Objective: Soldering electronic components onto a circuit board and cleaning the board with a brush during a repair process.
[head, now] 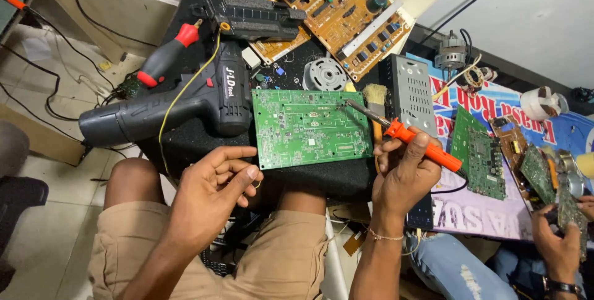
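Observation:
A green circuit board lies flat on a black padded stool top in front of me. My right hand grips an orange-handled soldering iron, its metal tip resting on the board's upper right corner. My left hand hovers by the board's lower left corner, fingers curled, pinching what looks like a thin strand of solder wire between thumb and fingertips. My knees in tan shorts sit below the stool.
A black power drill, a red-handled screwdriver, brown circuit boards, a small motor and a grey metal box crowd the far side. At right another person's hand holds a green board over a printed banner.

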